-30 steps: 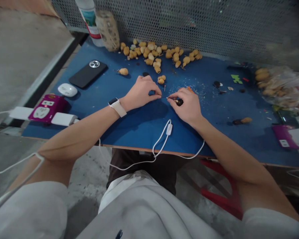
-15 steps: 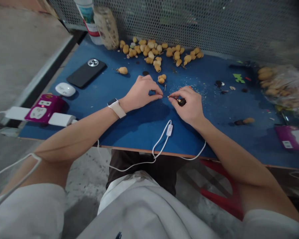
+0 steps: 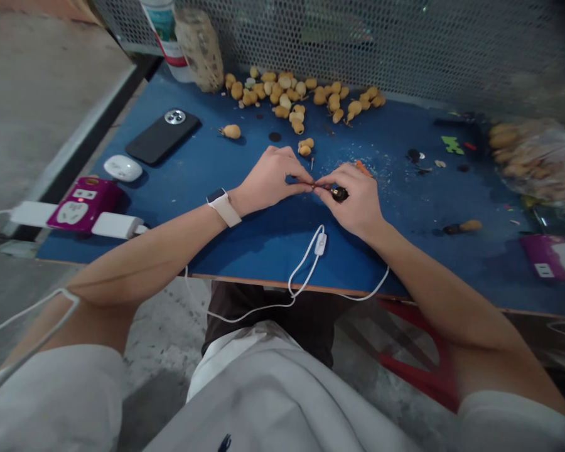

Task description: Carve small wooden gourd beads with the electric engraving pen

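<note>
Blue desk top (image 3: 254,248); near its front edge lies a white inline switch (image 3: 320,244) on a looped cable. Beyond it, the right hand (image 3: 355,198) grips a small black-and-gold piece (image 3: 339,194), dark and rounded at one end, slim at the other. Change: half a second ago the fingertips stood apart; the gap is now closed, the left hand (image 3: 273,179) meeting the slim end, so both hands bear on one spot. Cannot tell whether the left finger and thumb grip anything. Just past the fingers: a tan, smooth, lobed gourd (image 3: 306,147); pale flaky crumbs (image 3: 358,156) to its right. Toward the left edge, a black phone (image 3: 162,137). Along the far edge, heaped gourds (image 3: 285,94) before perforated metal (image 3: 395,56).
</note>
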